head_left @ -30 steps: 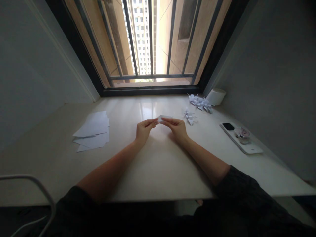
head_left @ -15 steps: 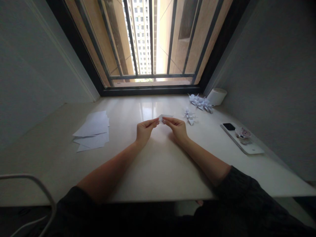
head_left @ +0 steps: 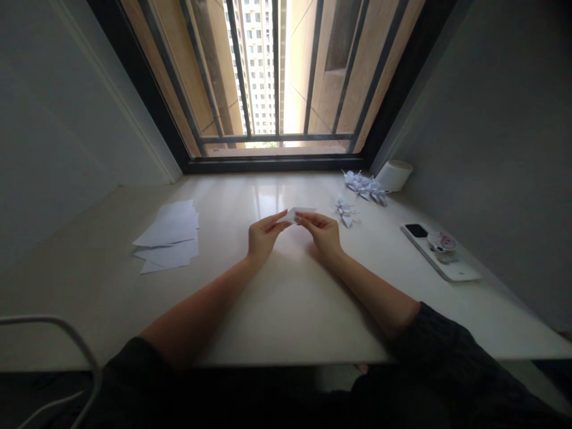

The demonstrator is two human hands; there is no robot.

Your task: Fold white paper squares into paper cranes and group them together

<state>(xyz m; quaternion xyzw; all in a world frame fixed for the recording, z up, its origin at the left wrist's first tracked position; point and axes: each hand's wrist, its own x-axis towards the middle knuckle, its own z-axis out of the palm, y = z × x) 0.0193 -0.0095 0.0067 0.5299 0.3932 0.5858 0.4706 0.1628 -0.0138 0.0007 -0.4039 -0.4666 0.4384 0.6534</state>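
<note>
A small folded piece of white paper [head_left: 291,214] is held up between my hands, above the middle of the white sill. My left hand [head_left: 267,230] pinches its left part between thumb and fingers. On the other side, my right hand [head_left: 322,229] grips the paper with thumb and fingertips, and a pale flap sticks out behind those fingers. The fingertips hide part of the folds. Just right of my right hand lie folded white paper figures [head_left: 345,211], which look like paper cranes.
Loose white paper sheets [head_left: 170,226] lie overlapping at the left. More folded paper figures [head_left: 365,187] are heaped at the back right beside a white roll [head_left: 394,176]. A phone [head_left: 440,253] with a round grip lies at the right. A pale cable [head_left: 67,330] curves at the lower left.
My left fingers have spread a little apart along the paper, and more of the paper shows between my hands. My right hand keeps its grip. The view has shifted slightly.
</note>
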